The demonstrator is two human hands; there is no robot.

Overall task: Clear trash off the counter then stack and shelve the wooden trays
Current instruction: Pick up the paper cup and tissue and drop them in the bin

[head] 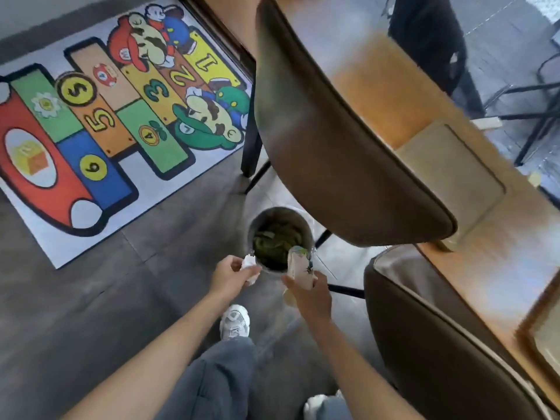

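Evidently light and crushable, the crumpled tissue sat pinched in the left hand at the bin's near rim, the right hand clasping a limp paper packet mid-body over its mouth.

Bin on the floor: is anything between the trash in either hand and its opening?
Nothing visible. The bin is open, partly filled; the left hand holds crumpled paper at its rim, the right hand a carton over its edge.
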